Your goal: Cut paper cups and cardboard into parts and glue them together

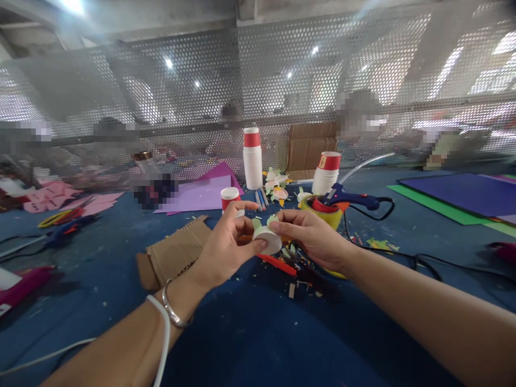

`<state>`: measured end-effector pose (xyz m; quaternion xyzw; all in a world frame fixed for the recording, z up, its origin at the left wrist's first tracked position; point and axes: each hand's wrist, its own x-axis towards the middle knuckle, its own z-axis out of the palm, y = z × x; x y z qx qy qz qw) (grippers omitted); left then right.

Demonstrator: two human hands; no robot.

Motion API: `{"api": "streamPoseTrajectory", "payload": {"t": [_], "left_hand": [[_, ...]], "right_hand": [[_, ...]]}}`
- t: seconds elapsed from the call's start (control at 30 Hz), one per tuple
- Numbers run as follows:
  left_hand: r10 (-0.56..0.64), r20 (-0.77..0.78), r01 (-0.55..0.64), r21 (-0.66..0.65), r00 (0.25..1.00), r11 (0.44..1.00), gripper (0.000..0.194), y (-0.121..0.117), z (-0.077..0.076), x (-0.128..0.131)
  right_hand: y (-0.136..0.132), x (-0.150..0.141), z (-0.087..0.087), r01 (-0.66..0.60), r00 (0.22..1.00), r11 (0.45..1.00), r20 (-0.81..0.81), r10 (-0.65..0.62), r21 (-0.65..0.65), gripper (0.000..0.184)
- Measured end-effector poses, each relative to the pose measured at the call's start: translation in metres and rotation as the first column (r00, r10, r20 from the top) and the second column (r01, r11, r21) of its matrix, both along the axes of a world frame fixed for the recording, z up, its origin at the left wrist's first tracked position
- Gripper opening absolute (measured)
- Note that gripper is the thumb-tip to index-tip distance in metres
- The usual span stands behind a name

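Between my hands is a white paper disc [269, 242], round like a cup bottom, with pale green paper pieces [257, 223] standing at its upper edge. My left hand [229, 242] pinches the disc from the left, thumb on its face and index finger raised. From the right, my right hand [310, 234] closes its fingertips on a green piece at the disc's upper right. Below them lie an orange-red tool [279, 264] and paper scraps. A red and white paper cup [229, 198] stands just behind my left hand.
A glue gun [355, 199] rests on a yellow container [332, 219], its cord trailing right. Behind are paper cup stacks [253, 164], small paper figures [278, 185] and markers [261, 199]. Cardboard [177, 247] lies left, near scissors [66, 216]; coloured sheets [459, 196] lie right.
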<state>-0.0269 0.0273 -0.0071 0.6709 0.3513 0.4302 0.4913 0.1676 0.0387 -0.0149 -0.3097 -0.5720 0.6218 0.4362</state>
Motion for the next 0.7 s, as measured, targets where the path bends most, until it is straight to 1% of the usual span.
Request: {"api": "streamPoseTrajectory", "payload": {"t": [0.23, 0.33, 0.4, 0.47, 0.57, 0.63, 0.7], "left_hand": [[-0.015, -0.068, 0.022, 0.097, 0.998, 0.995, 0.048, -0.0018, -0.0015, -0.0014], [0.02, -0.098, -0.006, 0.135, 0.995, 0.991, 0.043, -0.0006, -0.0018, -0.0016], [0.049, -0.092, -0.037, 0.127, 0.995, 0.991, 0.043, 0.0006, -0.0018, -0.0016], [0.077, -0.043, -0.073, 0.072, 0.996, 0.995, 0.046, 0.0011, -0.0011, -0.0008], [0.151, 0.094, -0.143, -0.087, 0.984, 0.986, 0.055, 0.0006, 0.0018, 0.0019], [0.223, 0.201, -0.177, -0.22, 0.954, 0.959, 0.059, 0.0003, 0.0044, 0.0041], [0.285, 0.291, -0.183, -0.333, 0.913, 0.925, 0.058, 0.0009, 0.0064, 0.0059]], "right_hand": [[0.0022, 0.0001, -0.001, -0.031, 1.0, 0.999, 0.003, 0.031, -0.041, 0.033], [0.0028, -0.0005, -0.0008, 0.009, 1.0, 1.0, 0.012, -0.009, -0.026, 0.032], [0.0036, -0.0008, -0.0011, 0.062, 0.998, 0.998, -0.003, -0.062, -0.015, 0.031], [0.0049, -0.0006, -0.0018, 0.141, 0.99, 0.99, -0.017, -0.14, 0.013, 0.031], [0.0075, 0.0007, -0.0036, 0.263, 0.965, 0.96, -0.018, -0.263, 0.098, 0.031], [0.0089, 0.0012, -0.0051, 0.328, 0.944, 0.934, -0.013, -0.33, 0.142, 0.03], [0.0094, 0.0007, -0.0068, 0.36, 0.931, 0.919, 0.011, -0.366, 0.162, 0.029]]}}
